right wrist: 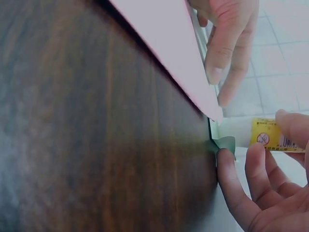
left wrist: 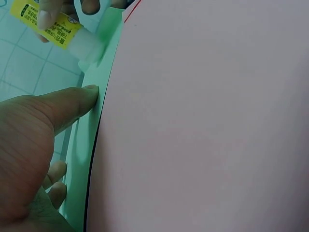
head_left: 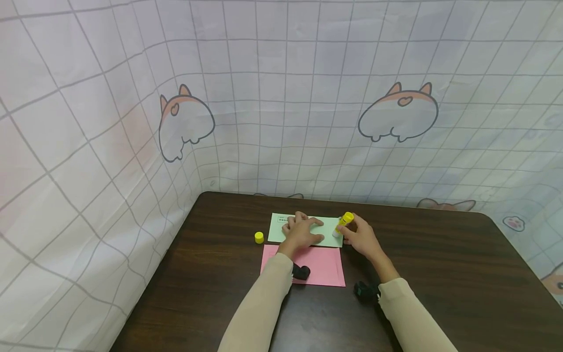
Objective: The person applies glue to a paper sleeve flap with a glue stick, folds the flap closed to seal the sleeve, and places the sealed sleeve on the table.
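My right hand (head_left: 362, 239) grips a yellow glue stick (head_left: 344, 221) with a white end, tilted over the right end of a light green paper (head_left: 329, 238). The stick's white end meets the green paper in the head view. In the right wrist view, a corner of that paper curls up beside a fingertip of the right hand (right wrist: 270, 193). Fingers spread, my left hand (head_left: 302, 232) presses on the middle of the green paper; its thumb lies along the near part in the left wrist view. Just nearer lies a pink envelope-like sheet (head_left: 325, 268), partly under the left wrist.
A yellow cap (head_left: 259, 237) stands on the dark wooden table (head_left: 211, 274), left of the green paper. Black wrist cameras hang under both forearms, the left one (head_left: 301, 272) over the pink sheet. A gridded white cloth (head_left: 290, 122) hangs behind the table.
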A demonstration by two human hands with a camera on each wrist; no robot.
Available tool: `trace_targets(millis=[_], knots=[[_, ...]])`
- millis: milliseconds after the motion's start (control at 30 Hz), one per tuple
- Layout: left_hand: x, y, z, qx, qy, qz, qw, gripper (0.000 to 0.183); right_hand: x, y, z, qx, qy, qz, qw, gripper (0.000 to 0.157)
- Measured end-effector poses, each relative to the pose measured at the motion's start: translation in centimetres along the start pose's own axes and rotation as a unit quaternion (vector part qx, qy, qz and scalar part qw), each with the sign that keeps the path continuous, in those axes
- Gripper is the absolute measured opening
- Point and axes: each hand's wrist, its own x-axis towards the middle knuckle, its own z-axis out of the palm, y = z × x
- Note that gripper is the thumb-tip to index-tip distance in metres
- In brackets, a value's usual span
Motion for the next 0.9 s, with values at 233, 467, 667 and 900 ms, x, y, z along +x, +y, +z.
trace_targets(millis=[233,467,667,900], knots=[[-0.07,-0.01,-0.04,-0.003,0.003,-0.001,1.0000,0.040,0.09,0.06,0.07,-0.002,0.001,-0.007,1.000,0.037],[0.38,-0.13,0.28,-0.005,-0.003,-0.010,0.9999,0.040,0.38,0.26,0.29,0.008,0.004,-0.006,1.000,0.035],[0.57,-0.13,0.36,-0.001,-0.007,-0.013,0.9999,0.039,0.57,0.15,0.32,0.005,0.017,-0.006,1.000,0.035],[0.58,-0.10,0.31,-0.001,-0.008,-0.014,0.9999,0.040,0.81,0.00,0.38,0.004,0.025,0.001,1.000,0.037]])
